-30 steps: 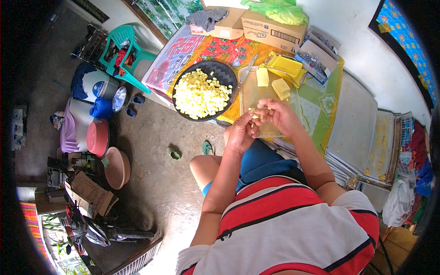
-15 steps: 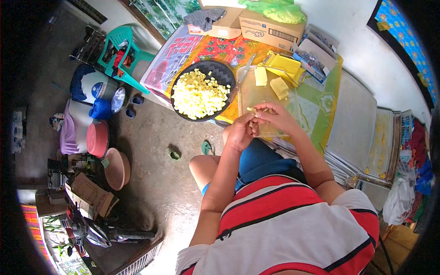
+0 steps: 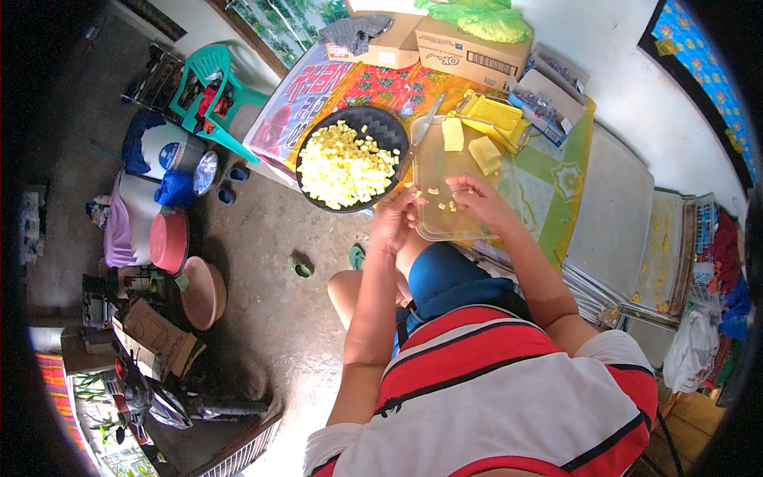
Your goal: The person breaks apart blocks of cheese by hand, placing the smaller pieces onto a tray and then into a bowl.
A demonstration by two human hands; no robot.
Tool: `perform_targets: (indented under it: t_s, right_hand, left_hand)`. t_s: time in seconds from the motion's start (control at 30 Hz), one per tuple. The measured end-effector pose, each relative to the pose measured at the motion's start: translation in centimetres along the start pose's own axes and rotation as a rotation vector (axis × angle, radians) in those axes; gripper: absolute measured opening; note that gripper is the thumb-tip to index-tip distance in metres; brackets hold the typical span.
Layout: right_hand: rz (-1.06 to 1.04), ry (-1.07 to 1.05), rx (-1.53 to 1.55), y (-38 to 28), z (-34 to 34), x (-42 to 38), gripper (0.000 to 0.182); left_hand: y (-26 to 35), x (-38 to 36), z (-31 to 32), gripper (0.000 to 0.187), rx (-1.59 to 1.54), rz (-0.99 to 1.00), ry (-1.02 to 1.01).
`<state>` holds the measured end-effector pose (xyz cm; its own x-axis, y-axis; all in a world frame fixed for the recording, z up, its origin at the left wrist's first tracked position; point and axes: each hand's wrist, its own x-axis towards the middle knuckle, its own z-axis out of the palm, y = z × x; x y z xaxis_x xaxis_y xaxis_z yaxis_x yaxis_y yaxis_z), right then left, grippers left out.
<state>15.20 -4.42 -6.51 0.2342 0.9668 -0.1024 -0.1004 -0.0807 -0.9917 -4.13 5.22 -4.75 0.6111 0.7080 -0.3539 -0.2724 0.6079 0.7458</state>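
Observation:
My left hand is at the left edge of the clear tray, its fingers closed around something small and pale that I cannot make out. Over the tray's right half is my right hand, fingers bent and pinched; what they hold is too small to name. Several small yellow pieces lie on the tray between the hands. Two larger yellow blocks rest at its far side. Left of the tray stands a black round tray heaped with yellow cubes. A knife lies between the two trays.
A yellow slotted cutter sits behind the clear tray. Cardboard boxes line the table's back, with an open box at the right. Metal trays stand on the right. A green chair and basins are on the left.
My hands were together over the tray's near edge and are now apart. My left hand moved left. Small yellow pieces now show on the tray between them.

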Motion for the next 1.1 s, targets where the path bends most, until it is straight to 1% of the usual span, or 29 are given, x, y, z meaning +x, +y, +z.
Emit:
perform_targets:
  t_s: [0.03,0.13,0.2,0.23,0.27,0.33,0.43,0.53,0.63,0.73,0.8,0.87,0.93,0.97,1.03,1.1]
  right_hand:
    - [-0.039,0.033,-0.048,1.1,-0.4,0.2,0.03]
    - [-0.057,0.038,-0.193,3.4,-1.7,0.8,0.025]
    - [0.028,-0.001,-0.067,3.2,-1.7,0.7,0.021]
    - [0.07,-0.02,-0.003,2.7,-1.6,0.5,0.018]
    - [0.092,-0.037,0.046,2.3,-1.5,0.5,0.017]
    - [0.135,-0.068,0.142,1.5,-1.3,0.4,0.014]
    - [0.198,-0.022,0.113,0.1,-1.1,0.0,0.017]
    - [0.115,-0.021,0.02,0.6,-1.7,-0.1,0.024]
    - [0.106,0.041,0.026,0.9,-1.9,-0.1,0.029]
    - [0.115,0.054,0.201,0.8,-1.8,0.0,0.032]
    - [0.145,0.028,0.23,0.5,-1.5,0.0,0.033]
    - [0.173,-0.003,0.221,0.0,-1.1,-0.1,0.033]
    - [0.198,-0.04,0.178,-0.7,-0.2,-0.1,0.034]
    - [0.178,-0.054,0.169,-0.5,0.2,-0.2,0.034]
    - [0.138,-0.082,0.151,0.0,0.9,-0.4,0.034]
    - [0.14,-0.094,0.175,-0.4,1.4,-0.8,0.033]
  left_hand:
    - [0.6,0.6,-0.8,0.019,0.138,0.046,0.107]
    - [2.9,2.7,-3.9,0.017,0.417,0.152,0.309]
    - [4.5,3.8,-5.3,0.019,0.516,0.207,0.392]
    - [5.0,4.5,-5.9,0.021,0.614,0.243,0.442]
    - [5.6,5.1,-6.6,0.021,0.695,0.262,0.479]
    - [6.5,6.2,-7.9,0.02,0.763,0.275,0.484]
    - [7.6,6.4,-8.6,0.021,0.812,0.26,0.514]
    - [8.3,5.7,-8.7,0.022,0.702,0.252,0.512]
    - [8.5,3.6,-8.0,0.024,0.599,0.316,0.52]
    - [6.8,1.4,-7.2,0.021,0.254,0.355,0.519]
    - [4.3,-0.1,-6.3,0.021,0.084,0.273,0.401]
    - [1.1,-1.1,-5.5,0.026,-0.029,0.128,0.219]
    - [-2.3,-1.7,-5.0,0.044,-0.221,0.051,0.095]
    - [-3.2,-2.0,-4.6,0.051,-0.309,0.028,0.062]
    - [-3.0,-3.4,-2.3,0.064,-0.486,-0.018,-0.008]
    - [-2.3,-4.3,-0.7,0.071,-0.559,-0.008,-0.089]
